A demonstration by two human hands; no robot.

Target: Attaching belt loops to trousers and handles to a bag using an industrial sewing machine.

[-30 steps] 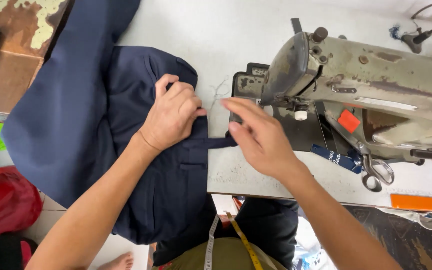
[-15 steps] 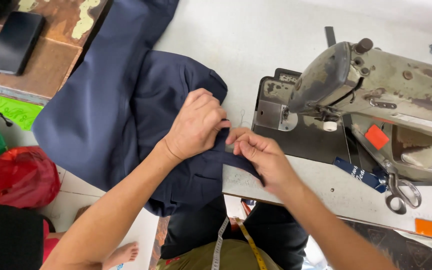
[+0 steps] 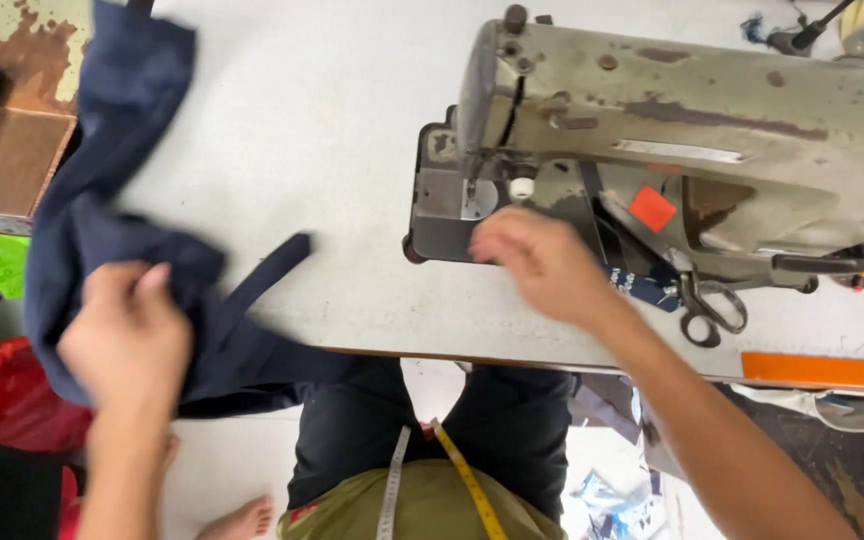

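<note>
Pale worktable (image 3: 282, 110) fills frame. Our left hand (image 3: 127, 340) clenches navy fabric (image 3: 102, 240) at lower left; right hand (image 3: 542, 262) loose, empty, below sewing machine (image 3: 672, 130) needle. We keep strap (image 3: 257, 275) flat, fingers clear; scissors (image 3: 712, 308) lie right.

Dark navy woven fabric garment (image 3: 102, 250), crumpled, draped over the pale surface's (image 3: 332, 130) left front edge, partly hanging off; one narrow strap end lies flat pointing toward the machine.

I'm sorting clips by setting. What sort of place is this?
Most likely a tailoring or garment workshop: a worn industrial sewing machine on the table, dark blue fabric in the left hand, scissors nearby.
</note>
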